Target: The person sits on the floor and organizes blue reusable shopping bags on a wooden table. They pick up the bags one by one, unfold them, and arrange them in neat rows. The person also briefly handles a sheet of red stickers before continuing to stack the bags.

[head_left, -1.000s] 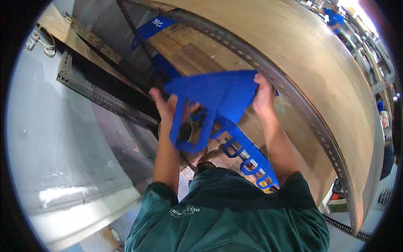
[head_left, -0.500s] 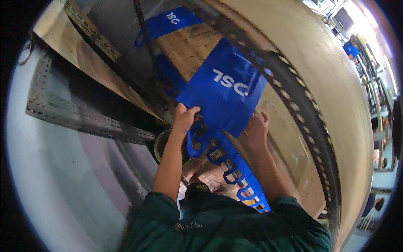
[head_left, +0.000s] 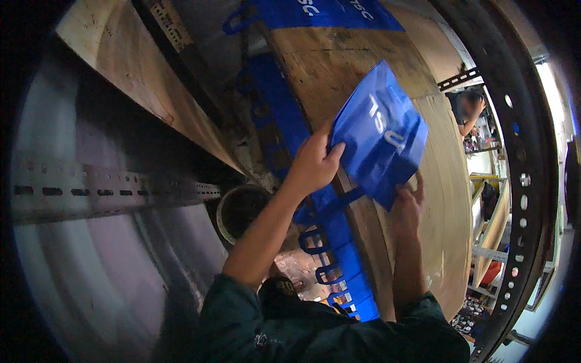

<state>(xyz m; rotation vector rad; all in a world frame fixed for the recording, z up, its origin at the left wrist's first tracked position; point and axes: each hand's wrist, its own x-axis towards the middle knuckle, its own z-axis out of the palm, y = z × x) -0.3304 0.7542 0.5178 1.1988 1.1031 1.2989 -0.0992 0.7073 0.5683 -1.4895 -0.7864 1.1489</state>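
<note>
A blue tote bag [head_left: 380, 136] with white lettering is held up and tilted over a wooden tabletop [head_left: 339, 66]. Its left edge is pinched in my left hand [head_left: 315, 162], thumb on the front face. At the lower right corner, the fingers of my right hand [head_left: 409, 209] close on the bag, partly hidden by shadow. A blue strap handle hangs from the bag's lower end. Below, more blue bags [head_left: 346, 260] lie in a row along the table's near edge, their loop handles sticking out to the left.
Other blue bags [head_left: 330, 15] lie flat across the far end of the table. A round dark bucket [head_left: 242, 212] stands left of my left forearm. Slotted metal beams [head_left: 109, 190] run along the left, and another upright [head_left: 520, 230] rises at right. Another person [head_left: 467, 112] is at the back right.
The bag has moved right and turned, and now looks smaller and creased. My right hand has closed on its lower corner. The view has shifted, showing more of the tabletop.
</note>
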